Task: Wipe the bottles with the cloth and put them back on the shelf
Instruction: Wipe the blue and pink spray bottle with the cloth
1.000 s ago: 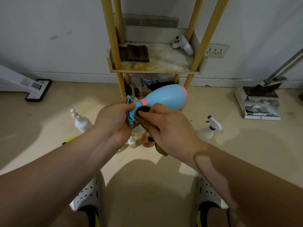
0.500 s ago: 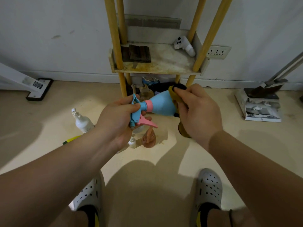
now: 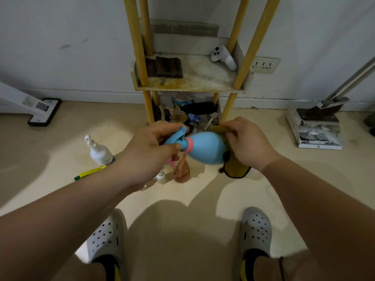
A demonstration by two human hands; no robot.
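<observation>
A light blue spray bottle [image 3: 205, 148] with a pink collar lies sideways in the air in front of me. My left hand [image 3: 151, 148] grips its blue trigger head. My right hand [image 3: 246, 141] presses a yellow-brown cloth [image 3: 235, 168] against the bottle's wide base, and the cloth hangs below my palm. On the floor under the hands stand a white pump bottle [image 3: 99, 151], a small white bottle [image 3: 161, 177] and an orange translucent bottle [image 3: 181, 171]. The wooden shelf [image 3: 205, 78] stands straight ahead against the wall.
The shelf's middle board holds a dark folded cloth [image 3: 168, 66] and a white controller [image 3: 223, 57]; its bottom level is crowded with clutter [image 3: 188, 114]. A yellow-green pen [image 3: 89, 173] lies on the floor left. A dustpan with papers [image 3: 316, 126] sits right, a mop head [image 3: 43, 111] left.
My right hand slid the cloth from the bottle's neck out to its wide base. The bottle sank a little and swung to point right. The hidden spray bottle at right is out of view.
</observation>
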